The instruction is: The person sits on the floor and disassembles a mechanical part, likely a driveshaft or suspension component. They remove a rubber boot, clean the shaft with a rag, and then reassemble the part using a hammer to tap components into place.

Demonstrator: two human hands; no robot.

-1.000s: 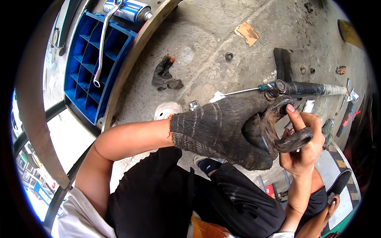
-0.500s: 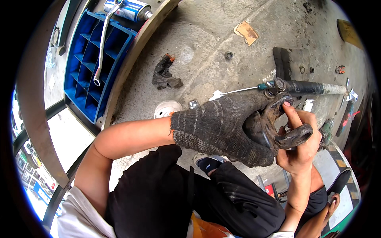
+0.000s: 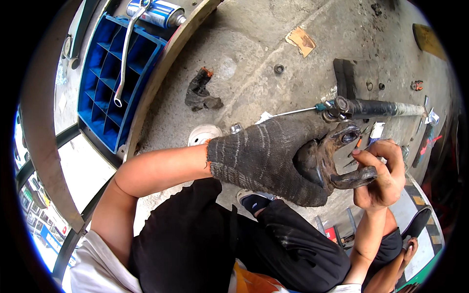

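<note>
My left hand, in a dark knit work glove, is closed around the base of a greasy metal yoke. The yoke's two ears point right, each with a round hole. My bare right hand is just beyond them, its skin smudged with grease. Its fingers are loosely bent and apart, with nothing visible between them. The tip of the lower ear overlaps this hand, so I cannot tell whether they touch. Behind the yoke, a dark metal shaft lies on the floor beside a screwdriver.
At left are a blue compartment tray, a wrench across it and a spray can. A crumpled glove, a metal ring and a cardboard scrap lie on concrete. Another person's hand shows at lower right.
My right hand has drawn back to the right, and its finger has come off the yoke's upper ear. My left hand has shifted slightly left with the yoke still in it.
</note>
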